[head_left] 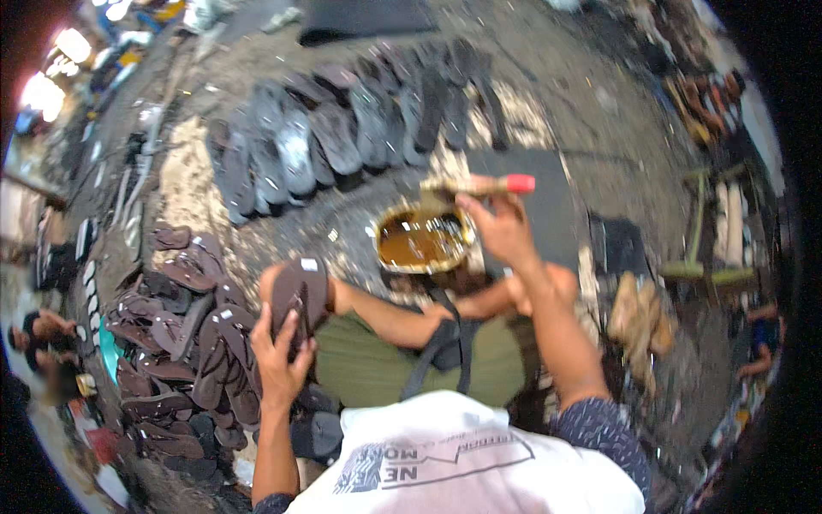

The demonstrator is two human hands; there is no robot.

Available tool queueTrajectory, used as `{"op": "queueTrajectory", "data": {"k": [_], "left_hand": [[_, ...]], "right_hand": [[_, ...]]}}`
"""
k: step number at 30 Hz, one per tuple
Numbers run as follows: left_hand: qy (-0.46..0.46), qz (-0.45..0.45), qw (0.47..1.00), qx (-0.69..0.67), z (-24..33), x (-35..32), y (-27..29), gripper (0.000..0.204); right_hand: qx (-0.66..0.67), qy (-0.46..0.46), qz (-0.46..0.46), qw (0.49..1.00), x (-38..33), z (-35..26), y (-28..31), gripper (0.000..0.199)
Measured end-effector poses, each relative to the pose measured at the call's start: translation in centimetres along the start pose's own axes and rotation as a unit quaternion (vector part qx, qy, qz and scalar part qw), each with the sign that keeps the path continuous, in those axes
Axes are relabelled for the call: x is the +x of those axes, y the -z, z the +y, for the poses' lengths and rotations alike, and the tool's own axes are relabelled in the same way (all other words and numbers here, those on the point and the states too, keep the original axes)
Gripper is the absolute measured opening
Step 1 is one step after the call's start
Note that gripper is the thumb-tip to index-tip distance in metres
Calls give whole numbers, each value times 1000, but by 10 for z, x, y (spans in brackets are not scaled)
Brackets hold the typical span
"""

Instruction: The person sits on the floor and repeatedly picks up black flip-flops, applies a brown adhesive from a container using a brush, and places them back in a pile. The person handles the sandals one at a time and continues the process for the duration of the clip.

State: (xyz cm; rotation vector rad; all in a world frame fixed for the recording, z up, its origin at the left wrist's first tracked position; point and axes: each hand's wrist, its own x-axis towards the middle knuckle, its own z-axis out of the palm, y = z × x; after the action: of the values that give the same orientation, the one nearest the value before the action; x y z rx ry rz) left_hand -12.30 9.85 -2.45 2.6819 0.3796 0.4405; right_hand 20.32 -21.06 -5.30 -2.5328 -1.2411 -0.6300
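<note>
A dark brown flip-flop (pixel 301 289) is upright in my left hand (pixel 281 349), whose fingers wrap round its lower half. My right hand (pixel 503 230) grips a brush (pixel 479 184) with a red handle end, its bristles pointing left. That brush is held above the far right of an open container (pixel 396 267) of shiny brown, glue-like liquid, which sits just beyond my crossed legs. Past the container, several dark soles (pixel 342 141) lie side by side in a slanting row. Next to my left arm is a heap of brown flip-flops (pixel 193 330).
A flat dark sheet (pixel 548 210) lies right of the container, and another black sheet (pixel 368 21) at the far edge. A tan crumpled bundle (pixel 638 321) and a low wooden frame (pixel 698 270) stand to the right. Other people sit at the far left and right rims.
</note>
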Motion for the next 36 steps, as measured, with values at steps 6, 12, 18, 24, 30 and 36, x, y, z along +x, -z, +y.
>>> {"op": "queueTrajectory", "data": {"k": [6,12,18,24,30,36], "left_hand": [[241,34,775,-583,16,48,6,56],[206,-70,459,-862,115,93,-55,48],[161,-114,387,-901,126,88,-66,45],[278,-132,477,-823,141,68,-72,59],[204,-114,453,-860,129,66,-77,60],[154,-102,440,-879,123,61,-73,60]], "right_hand": [[124,-271,-35,954,-29,52,75,22],[590,-365,139,707,45,-46,99,30],[564,-128,123,806,38,-108,69,21],[534,-226,114,806,56,-77,72,30],[518,-212,175,810,35,-87,80,30],[469,-116,212,850,69,-47,92,20]]}}
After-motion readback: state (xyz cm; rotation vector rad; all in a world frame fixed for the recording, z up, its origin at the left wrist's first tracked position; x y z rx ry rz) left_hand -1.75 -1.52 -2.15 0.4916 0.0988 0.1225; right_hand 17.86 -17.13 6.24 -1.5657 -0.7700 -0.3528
